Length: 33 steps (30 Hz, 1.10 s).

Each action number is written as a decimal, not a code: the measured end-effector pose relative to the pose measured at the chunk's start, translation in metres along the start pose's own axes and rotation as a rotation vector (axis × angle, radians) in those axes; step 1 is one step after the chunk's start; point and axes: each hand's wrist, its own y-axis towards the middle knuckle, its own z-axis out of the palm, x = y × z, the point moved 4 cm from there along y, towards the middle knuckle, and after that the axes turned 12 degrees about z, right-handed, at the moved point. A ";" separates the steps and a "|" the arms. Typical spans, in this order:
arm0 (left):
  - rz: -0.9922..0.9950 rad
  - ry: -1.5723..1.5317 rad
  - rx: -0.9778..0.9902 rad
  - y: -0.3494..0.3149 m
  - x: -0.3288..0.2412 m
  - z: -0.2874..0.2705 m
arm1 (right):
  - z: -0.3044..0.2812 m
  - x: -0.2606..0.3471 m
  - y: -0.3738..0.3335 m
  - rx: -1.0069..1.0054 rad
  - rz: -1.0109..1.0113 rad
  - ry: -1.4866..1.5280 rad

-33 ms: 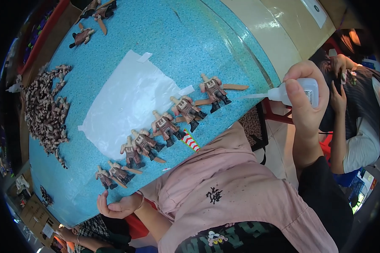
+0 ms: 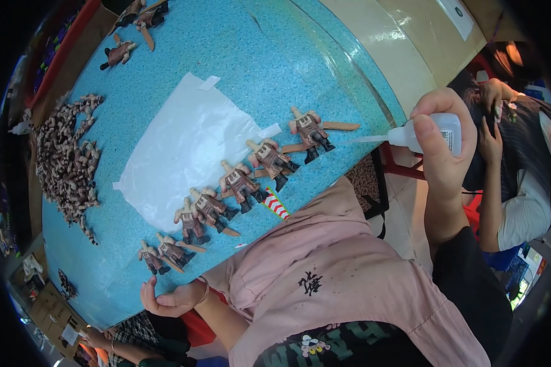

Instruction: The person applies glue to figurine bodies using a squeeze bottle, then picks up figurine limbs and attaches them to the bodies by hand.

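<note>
My right hand [image 2: 444, 134] is closed round a small white squeeze bottle [image 2: 404, 137]. Its long thin nozzle points left, its tip a little to the right of the feet of a headless toy figure [image 2: 310, 131]. That figure is the rightmost in a slanting row of several, with cream upper bodies, brown clothing and black boots. Beside or under most of them lie flat brown sticks [image 2: 341, 126]. My left hand [image 2: 168, 298] rests at the table's near edge, fingers bent and apart, holding nothing. Its fingertip is close to the boots of the leftmost figure [image 2: 150, 257].
On the blue table [image 2: 275, 73] a translucent white sheet [image 2: 183, 144] is taped down behind the row. A heap of small figure parts [image 2: 67, 162] lies at the left, more figures [image 2: 119, 55] at the far left. Another person's hands [image 2: 493, 116] show at the right.
</note>
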 end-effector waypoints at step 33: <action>-0.045 0.006 0.092 0.003 -0.017 0.001 | 0.065 0.013 -0.010 0.243 -0.049 0.162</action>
